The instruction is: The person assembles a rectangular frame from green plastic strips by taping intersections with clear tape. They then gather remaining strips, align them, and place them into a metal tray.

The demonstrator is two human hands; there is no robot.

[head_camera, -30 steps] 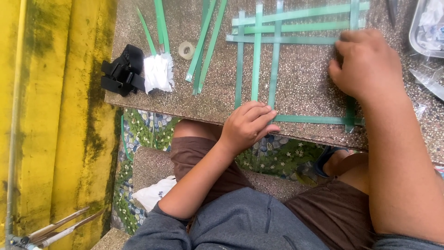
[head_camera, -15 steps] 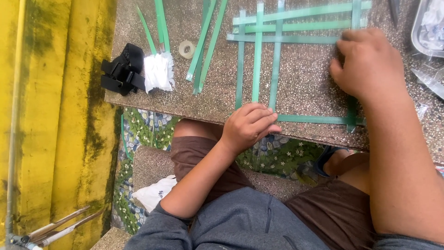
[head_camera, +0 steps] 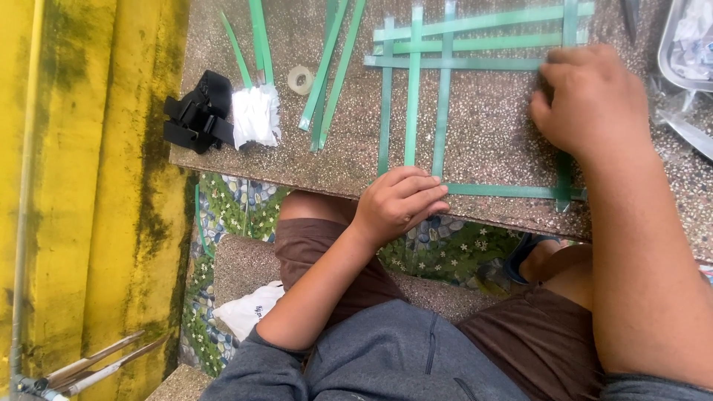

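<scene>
Green flat-strip lattice (head_camera: 445, 111) lies half woven on the speckled stone worktop (head_camera: 490, 141), almost unchanged over the last second.

Compared with a second ago, neither the strips nor the hands have moved noticeably, so the weave stands as it was: three upright strips crossing three long ones at the far side of the lattice, with one long strip (head_camera: 505, 191) along its near edge. The left hand (head_camera: 401, 204) rests at the lattice's near-left corner, fingers loosely curled and pressing down where that near strip begins, gripping nothing. The right hand (head_camera: 590, 100) lies over the lattice's right side, knuckles bent, pinning the rightmost upright strip (head_camera: 566, 174); I cannot tell whether it pinches it. Left of the lattice lie loose green strips (head_camera: 330, 70), a small tape roll (head_camera: 300, 79), a white wad (head_camera: 255, 116) and a black clip (head_camera: 199, 113).
</scene>
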